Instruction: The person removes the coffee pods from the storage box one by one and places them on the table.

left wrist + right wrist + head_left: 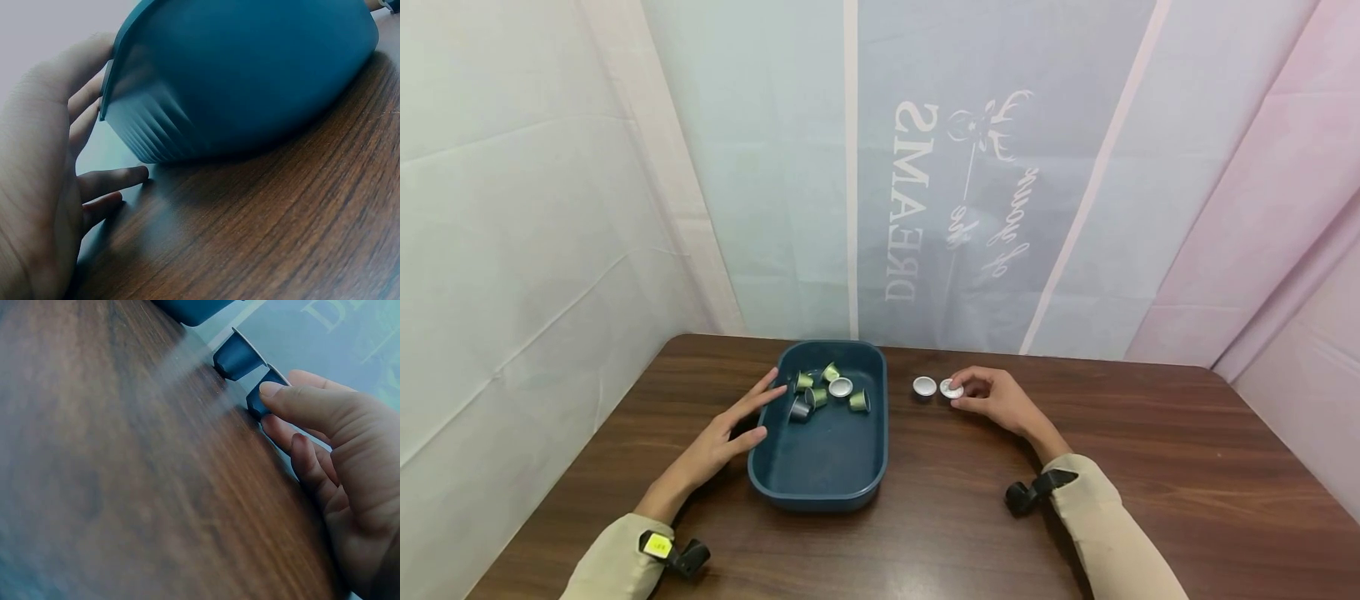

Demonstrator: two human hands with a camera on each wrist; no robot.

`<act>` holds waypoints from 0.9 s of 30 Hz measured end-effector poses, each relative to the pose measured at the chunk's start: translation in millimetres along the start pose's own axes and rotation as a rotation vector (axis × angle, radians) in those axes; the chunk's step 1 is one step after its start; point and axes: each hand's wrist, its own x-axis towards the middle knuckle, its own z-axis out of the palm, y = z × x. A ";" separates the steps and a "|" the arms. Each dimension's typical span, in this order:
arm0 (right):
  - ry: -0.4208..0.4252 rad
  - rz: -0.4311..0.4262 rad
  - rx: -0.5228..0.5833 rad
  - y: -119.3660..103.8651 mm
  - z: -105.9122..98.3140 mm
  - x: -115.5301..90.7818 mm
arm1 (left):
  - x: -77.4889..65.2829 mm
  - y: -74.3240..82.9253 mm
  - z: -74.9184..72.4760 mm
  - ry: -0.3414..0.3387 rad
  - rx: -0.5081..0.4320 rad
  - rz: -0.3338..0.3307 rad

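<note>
Right grip: the right hand point(1000, 402) pinches the held capsule point(258, 403) with the thumb on its near side.
Held capsule: at the left tip of the right hand, standing upright with its pale lid up; whether its base rests on the surface point(970, 517) or just above it, I cannot tell.
Loose capsule point(924, 387): just left of the held capsule, also upright, lid up; in the right wrist view the two rims almost meet.
Tray point(831, 458): left of both capsules, its long axis running away from the person.
Key relation: the loose capsule stands between the held capsule and the tray, so a straight leftward path would, I judge, need lift to pass it and then the tray's right rim.
Nearer hand: the right, to both capsules; the left, to the tray.
Left grip: the left hand point(722, 437) grasps nothing; its fingers stretch to the tray's left rim.
Tray contents: green capsules point(859, 402), a dark capsule point(799, 409) and a white-topped capsule point(841, 387), gathered in the far half.
Edges and room: the surface's far edge runs near the capsules, with the cloth point(805, 208) rising behind; more room lies toward the person.
</note>
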 end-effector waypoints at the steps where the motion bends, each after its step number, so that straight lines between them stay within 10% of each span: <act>1: -0.006 0.002 0.000 -5.1 -0.3 -0.8 | 0.2 0.2 -0.3 0.000 -0.001 -0.003; 10: -0.020 -0.037 0.019 -28.1 -1.6 -4.5 | -0.2 0.4 -0.4 -0.002 -0.002 0.003; 27: -0.001 -0.048 0.083 3.4 -7.5 -2.4 | 0.1 -0.8 -0.3 -0.003 -0.006 -0.002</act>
